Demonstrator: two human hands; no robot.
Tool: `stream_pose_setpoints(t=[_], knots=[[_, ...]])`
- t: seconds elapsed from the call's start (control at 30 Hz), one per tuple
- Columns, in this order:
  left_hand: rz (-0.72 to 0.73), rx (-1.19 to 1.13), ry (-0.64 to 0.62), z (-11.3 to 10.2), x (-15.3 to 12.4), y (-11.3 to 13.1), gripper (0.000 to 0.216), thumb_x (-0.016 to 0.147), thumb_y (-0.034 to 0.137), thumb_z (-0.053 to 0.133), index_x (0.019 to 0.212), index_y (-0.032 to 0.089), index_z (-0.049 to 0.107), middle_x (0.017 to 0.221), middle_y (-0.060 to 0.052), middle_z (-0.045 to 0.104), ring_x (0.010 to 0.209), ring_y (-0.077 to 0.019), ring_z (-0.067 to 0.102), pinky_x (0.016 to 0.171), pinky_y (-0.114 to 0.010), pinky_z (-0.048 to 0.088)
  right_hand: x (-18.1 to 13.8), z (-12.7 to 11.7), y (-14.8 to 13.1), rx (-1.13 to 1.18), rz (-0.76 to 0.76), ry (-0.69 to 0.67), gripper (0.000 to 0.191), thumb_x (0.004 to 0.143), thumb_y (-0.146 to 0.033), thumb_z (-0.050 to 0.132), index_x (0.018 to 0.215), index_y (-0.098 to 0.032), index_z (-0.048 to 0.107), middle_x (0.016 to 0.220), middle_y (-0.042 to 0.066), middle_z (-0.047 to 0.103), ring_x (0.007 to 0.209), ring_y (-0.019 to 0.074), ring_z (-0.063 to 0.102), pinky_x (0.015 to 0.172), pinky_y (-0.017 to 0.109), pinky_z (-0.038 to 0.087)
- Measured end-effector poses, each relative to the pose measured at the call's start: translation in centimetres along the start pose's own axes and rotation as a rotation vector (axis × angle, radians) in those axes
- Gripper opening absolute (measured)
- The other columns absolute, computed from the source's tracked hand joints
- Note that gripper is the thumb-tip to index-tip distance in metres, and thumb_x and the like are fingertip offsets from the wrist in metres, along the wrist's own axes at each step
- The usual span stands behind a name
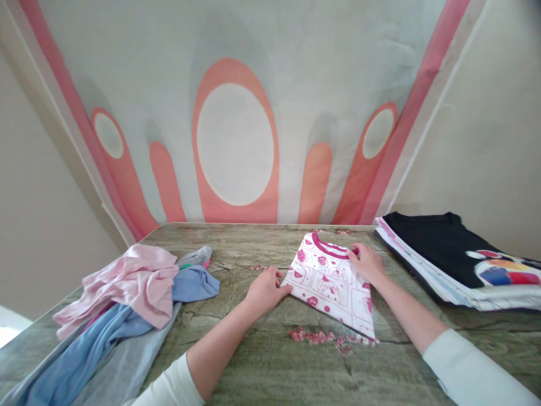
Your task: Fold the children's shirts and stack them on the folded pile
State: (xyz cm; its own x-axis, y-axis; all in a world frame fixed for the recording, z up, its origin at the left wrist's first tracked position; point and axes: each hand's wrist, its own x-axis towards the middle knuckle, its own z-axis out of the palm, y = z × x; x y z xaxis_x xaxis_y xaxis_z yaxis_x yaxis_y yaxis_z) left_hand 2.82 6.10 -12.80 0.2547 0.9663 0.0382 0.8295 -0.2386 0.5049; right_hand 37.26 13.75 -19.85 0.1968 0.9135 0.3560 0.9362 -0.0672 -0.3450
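Head view, single frame.

- Item: small white garment with pink print, already folded narrow. It lies flat on the desk, centre-right, just ahead of the person.
- Left hand: loosely curled, fingertips on the garment's left corner. Cannot tell whether it pinches the cloth or only rests against it.
- Right hand: palm down, fingers spread and released, pressing the far right edge beside the pink-trimmed neckline. No grasp.
- Orientation: neckline end points away from the person, toward the patterned wall hanging. Long axis runs diagonally, from far-left at the neckline to the near-right corner, skewed to the desk edge.
- Step, as judged: mid-fold, with the panel being held down and smoothed.
- Next fold would call for: a grip on one short end, the other end kept pinned, and the fold carried along the long axis with edges matched.
- Surroundings: loose heap of pink and blue clothes well apart to the left. Folded stack topped by a black printed shirt near on the right, not touching.
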Motion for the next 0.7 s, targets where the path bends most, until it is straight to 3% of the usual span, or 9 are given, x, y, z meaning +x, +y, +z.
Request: stream_pose_setpoints(t=[0.2,0.37,0.53,0.7], knots=[[0.027,-0.036,-0.107,-0.4,0.6,-0.1,0.020,0.071,0.037,0.058,0.076,0.018,0.063,0.071,-0.001,0.064,0.066,-0.0161,0.059,0.057,-0.023,0.039,-0.1,0.0,-0.2,0.061,-0.022,0.023,0.041,0.082,-0.042,0.046,0.112,-0.014,0.052,0.101,0.012,0.060,0.098,0.0243,0.054,0.085,0.036,0.039],[0.113,-0.143,-0.133,-1.0,0.3,1.0,0.014,0.070,0.029,0.057,0.068,0.016,0.062,0.067,0.000,0.063,0.065,-0.0138,0.057,0.058,-0.021,0.039,-0.4,-0.6,-0.7,0.103,-0.048,0.019,0.042,0.081,-0.041,0.047,0.114,-0.014,0.052,0.104,0.012,0.060,0.099,0.0238,0.053,0.086,0.035,0.038],[0.109,-0.385,-0.115,-0.5,0.2,1.3,0.012,0.071,0.027,0.056,0.070,0.015,0.054,0.067,0.001,0.060,0.060,-0.0110,0.054,0.053,-0.020,0.039,1.9,-1.9,-1.5,0.154,-0.011,-0.120,0.032,0.083,-0.038,0.042,0.095,-0.017,0.063,0.095,0.010,0.065,0.088,0.0236,0.058,0.077,0.033,0.040],[-0.072,-0.738,-0.286,-0.2,-0.2,1.2,0.030,0.068,0.025,0.059,0.093,0.015,0.045,0.058,0.005,0.056,0.040,-0.0066,0.046,0.039,-0.016,0.031,6.5,-1.7,-4.5,0.227,-0.102,-0.291,0.017,0.076,-0.025,0.053,0.083,-0.018,0.067,0.087,0.005,0.068,0.080,0.0187,0.060,0.071,0.026,0.041]])
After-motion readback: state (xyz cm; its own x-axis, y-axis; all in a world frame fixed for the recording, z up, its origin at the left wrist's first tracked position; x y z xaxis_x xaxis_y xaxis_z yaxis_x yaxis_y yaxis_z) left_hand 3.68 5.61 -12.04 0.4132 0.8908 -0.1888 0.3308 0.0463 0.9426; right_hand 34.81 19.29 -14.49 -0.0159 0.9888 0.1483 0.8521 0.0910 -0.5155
